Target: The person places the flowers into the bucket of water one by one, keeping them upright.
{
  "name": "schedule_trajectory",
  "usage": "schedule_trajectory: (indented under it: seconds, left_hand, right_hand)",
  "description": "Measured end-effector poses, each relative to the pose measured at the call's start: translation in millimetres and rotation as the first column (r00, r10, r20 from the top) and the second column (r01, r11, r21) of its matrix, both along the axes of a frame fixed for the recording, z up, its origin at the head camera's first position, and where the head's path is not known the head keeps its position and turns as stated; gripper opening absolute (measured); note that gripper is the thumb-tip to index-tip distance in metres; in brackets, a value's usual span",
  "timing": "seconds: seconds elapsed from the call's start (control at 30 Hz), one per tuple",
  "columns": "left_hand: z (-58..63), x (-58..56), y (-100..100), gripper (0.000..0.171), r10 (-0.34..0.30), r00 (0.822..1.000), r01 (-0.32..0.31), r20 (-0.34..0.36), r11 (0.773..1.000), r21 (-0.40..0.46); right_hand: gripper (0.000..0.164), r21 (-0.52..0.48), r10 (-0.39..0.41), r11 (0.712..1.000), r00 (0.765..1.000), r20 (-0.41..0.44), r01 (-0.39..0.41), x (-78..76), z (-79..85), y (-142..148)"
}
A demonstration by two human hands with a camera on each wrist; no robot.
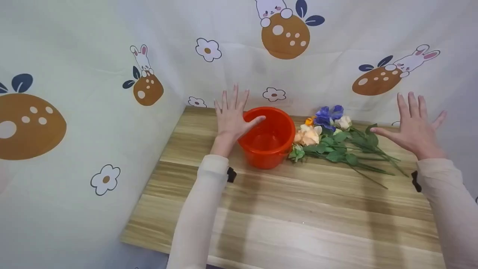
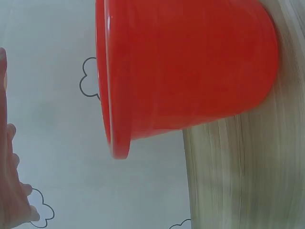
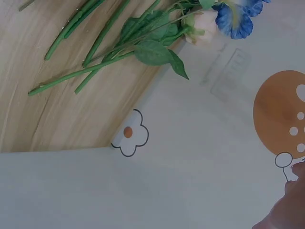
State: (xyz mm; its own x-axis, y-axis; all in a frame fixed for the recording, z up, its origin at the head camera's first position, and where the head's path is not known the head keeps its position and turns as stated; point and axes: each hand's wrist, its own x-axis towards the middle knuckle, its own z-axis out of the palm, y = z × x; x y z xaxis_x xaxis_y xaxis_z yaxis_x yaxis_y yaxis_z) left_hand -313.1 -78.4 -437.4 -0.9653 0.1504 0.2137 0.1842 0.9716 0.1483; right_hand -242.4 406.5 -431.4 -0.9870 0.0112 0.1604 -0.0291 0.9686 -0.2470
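Note:
Fingers spread, my left hand [image 1: 232, 121] is held up at the left side of a red bucket [image 1: 267, 158], its thumb across the rim in the head view. In the left wrist view the bucket [image 2: 190, 62] fills the upper part, and the hand [image 2: 12, 186] shows at the left edge, holding nothing. My right hand [image 1: 416, 132] is also raised with spread fingers, to the right of the flower stems. Several artificial flowers lie right of the bucket: a blue flower [image 1: 328, 116], a peach flower [image 1: 308, 135], and green stems [image 3: 95, 67] pointing right.
Everything stands on a wood-grain table [image 1: 298, 216] against a pale curtain [image 1: 231, 22] printed with rabbits, brown fruit and white flowers. The curtain closes in the back and left sides. Dark pieces sit at both wrists.

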Motion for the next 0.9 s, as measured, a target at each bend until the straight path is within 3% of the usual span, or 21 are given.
schedule_trajectory:
  seconds: [0.57,0.9]
  left_hand:
    - [-29.4,15.8,-12.4,0.102,-0.007,0.999,0.005,0.036,0.998,0.069]
    - [-51.5,24.3,-17.7,0.104,-0.016,0.999,0.011,0.039,0.994,0.107]
  right_hand:
    - [0.12,0.025,0.006,1.0,1.0,0.019,-0.007,-2.4,-19.3,-0.2]
    - [0.118,-0.016,0.041,0.999,0.999,0.025,-0.04,-2.8,-31.6,1.2]
